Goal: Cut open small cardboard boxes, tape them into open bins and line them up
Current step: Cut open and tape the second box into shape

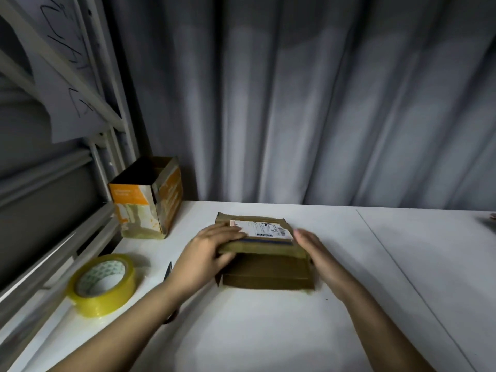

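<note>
The left hand [208, 249] lies on the left end of a brown cardboard box [264, 257], fingers stretched over the top flap and onto the edge of a white shipping label [261, 229], thumb tucked under the flap's near edge so the flap is pinched between thumb and fingers. The right hand [312, 249] stands flat and straight-fingered against the box's right end, pressing the side and holding nothing. The box sits in the middle of the white tabletop [268, 331], its near side open and showing a dark inside beneath the raised flap.

Just left of the left forearm, a dark slim tool [168, 271] lies on the tabletop, partly hidden by the arm; what it is cannot be told. Further left, near the tabletop's edge, a roll of yellowish clear tape [103, 284] lies flat. Behind it, at the back left corner, an orange and white box [147, 201] stands upright with its top open, glossy tape on its walls. A grey curtain [322, 103] hangs behind the tabletop, and a metal rack [80, 162] with a sheet of paper [61, 76] rises on the left
</note>
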